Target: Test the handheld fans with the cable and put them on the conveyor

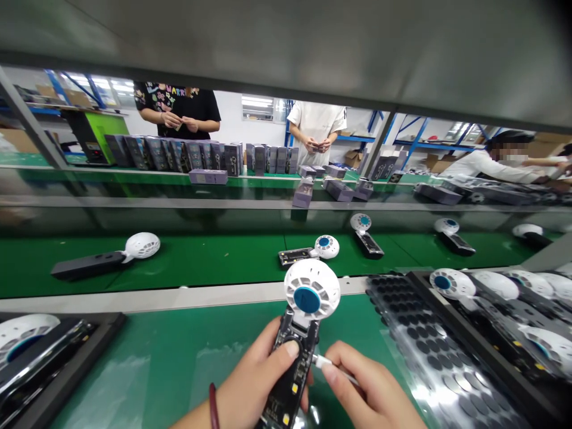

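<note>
My left hand is wrapped round the black handle of a handheld fan, its thumb pressed on the bare circuit board. The fan's white round head, with a blue centre, points up and away from me. Between thumb and fingers, my right hand pinches the white plug of a cable. The plug's metal tip meets the right side of the handle; how deep it sits I cannot tell. Part of the cable is hidden behind my right fingers.
Several similar fans lie along the green conveyor belt ahead. A tray of fans stands right, beside a sheet of black round stickers; another tray is left. Beyond are purple boxes and several people. A shelf hangs overhead.
</note>
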Tool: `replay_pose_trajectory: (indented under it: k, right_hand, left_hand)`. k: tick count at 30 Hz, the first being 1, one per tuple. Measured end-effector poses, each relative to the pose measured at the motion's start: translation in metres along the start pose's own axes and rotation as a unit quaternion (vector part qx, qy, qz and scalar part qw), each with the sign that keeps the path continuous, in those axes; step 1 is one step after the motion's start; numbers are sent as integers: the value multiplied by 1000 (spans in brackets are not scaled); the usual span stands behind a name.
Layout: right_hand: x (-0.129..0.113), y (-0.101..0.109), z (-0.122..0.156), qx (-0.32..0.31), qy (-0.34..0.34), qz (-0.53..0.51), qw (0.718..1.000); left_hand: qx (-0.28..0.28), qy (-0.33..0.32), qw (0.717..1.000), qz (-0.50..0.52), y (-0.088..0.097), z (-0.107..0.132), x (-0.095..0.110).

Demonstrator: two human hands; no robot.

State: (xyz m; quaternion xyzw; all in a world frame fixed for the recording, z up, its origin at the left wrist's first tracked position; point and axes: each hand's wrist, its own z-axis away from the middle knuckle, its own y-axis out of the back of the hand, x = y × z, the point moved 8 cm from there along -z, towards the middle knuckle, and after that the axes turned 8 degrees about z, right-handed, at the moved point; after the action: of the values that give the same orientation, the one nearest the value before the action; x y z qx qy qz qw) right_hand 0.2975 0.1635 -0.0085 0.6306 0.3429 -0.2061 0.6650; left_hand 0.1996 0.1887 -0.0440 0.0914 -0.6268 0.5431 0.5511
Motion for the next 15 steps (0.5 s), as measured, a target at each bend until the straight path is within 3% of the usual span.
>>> replay_pose_trajectory:
  k: [6, 9, 13, 15]
  right_hand:
    - [-5, 0, -1, 32, -13, 22, 999]
    - [-1, 12, 1, 57, -27, 27, 998]
    - [11, 45, 11, 139, -72, 42, 987]
    - [4, 36, 13, 98, -43, 65, 992]
  left_hand:
    - [-3, 10, 999, -48, -4, 2, -1]
    - [23, 2, 999, -46, -4, 0, 2]
    - [166, -36, 970, -172, 30, -14, 40]
    - [215, -43, 941, -256, 53, -31, 67]
